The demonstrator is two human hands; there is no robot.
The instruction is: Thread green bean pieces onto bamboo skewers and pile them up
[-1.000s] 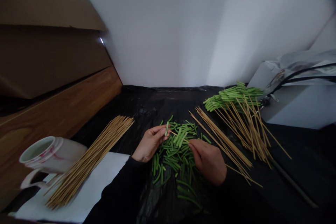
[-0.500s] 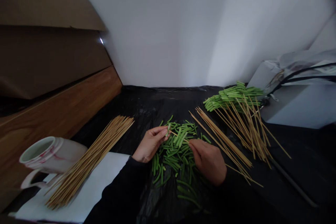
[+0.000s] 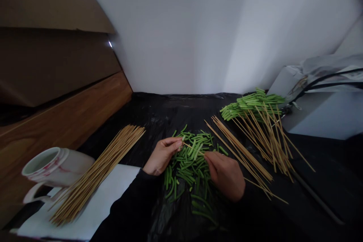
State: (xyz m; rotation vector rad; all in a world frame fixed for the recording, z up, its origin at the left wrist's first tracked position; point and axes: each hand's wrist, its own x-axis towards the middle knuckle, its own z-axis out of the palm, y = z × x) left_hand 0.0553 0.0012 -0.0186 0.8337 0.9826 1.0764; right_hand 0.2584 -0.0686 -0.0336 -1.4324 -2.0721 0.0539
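Note:
My left hand point(image 3: 162, 155) pinches a short green stalk piece point(image 3: 183, 138) at the tip of a thin bamboo skewer point(image 3: 187, 145). The skewer's other end disappears into my right hand point(image 3: 227, 176), which is closed around it. Between the hands, several green stalk pieces point(image 3: 196, 150) sit side by side across the skewer. Beneath lies a loose pile of cut green stalks point(image 3: 185, 176), like garlic scapes or beans. Whether the left-hand piece is pierced, I cannot tell.
Bare skewers form a bundle point(image 3: 99, 174) beside a tipped mug point(image 3: 68, 166) on white paper point(image 3: 113, 189). More skewers point(image 3: 241, 147) lie at right, near a stack of filled skewers point(image 3: 252, 104). A grey-white box point(image 3: 320, 115) stands beyond; black plastic point(image 3: 170, 109) covers the table.
My left fingertips and the piece they pinch have shifted very slightly down at the skewer's tip. The right hand and the row of pieces have barely moved.

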